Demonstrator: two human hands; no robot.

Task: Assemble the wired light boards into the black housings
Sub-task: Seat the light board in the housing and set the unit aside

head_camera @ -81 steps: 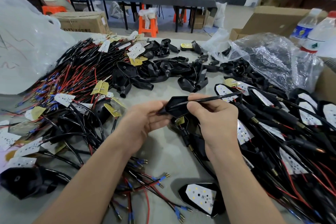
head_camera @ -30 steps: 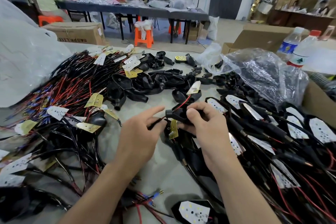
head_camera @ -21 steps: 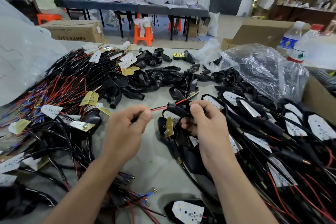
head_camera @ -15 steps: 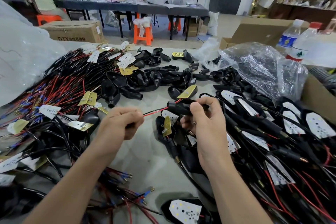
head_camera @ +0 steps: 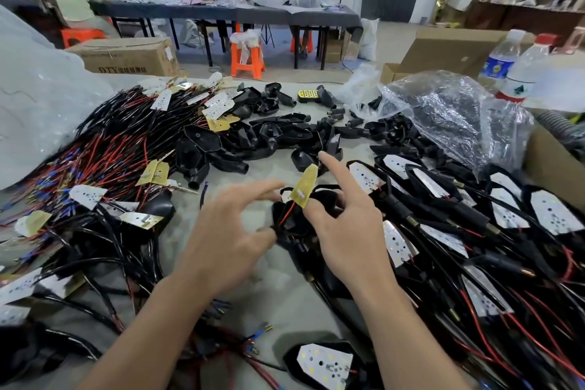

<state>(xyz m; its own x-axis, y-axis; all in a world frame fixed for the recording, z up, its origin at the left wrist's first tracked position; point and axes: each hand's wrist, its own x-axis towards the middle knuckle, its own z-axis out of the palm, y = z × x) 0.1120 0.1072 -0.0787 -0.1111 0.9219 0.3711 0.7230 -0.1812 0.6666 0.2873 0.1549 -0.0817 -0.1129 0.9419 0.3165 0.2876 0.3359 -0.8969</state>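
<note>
My right hand [head_camera: 345, 228] grips a black housing [head_camera: 292, 220] over the table's middle, thumb at the base of a yellow-backed light board [head_camera: 305, 183] that sticks up from it on a red wire; the index finger points away. My left hand [head_camera: 226, 233] hovers just left of the housing with fingers spread, its thumb tip close to the shell. Wired boards [head_camera: 110, 142] lie heaped at the left, empty housings [head_camera: 269, 136] behind, and assembled units [head_camera: 474, 215] at the right.
One assembled unit [head_camera: 323, 364] lies near the front edge. A clear plastic bag [head_camera: 443, 117], two bottles [head_camera: 522, 73] and a cardboard box [head_camera: 554, 165] stand at the right. A big white bag [head_camera: 38, 104] fills the left. People work at a far table.
My left hand has let go of the wire it was pulling leftwards and opened beside the housing. The board now stands upright at the housing, and my right index finger has lifted.
</note>
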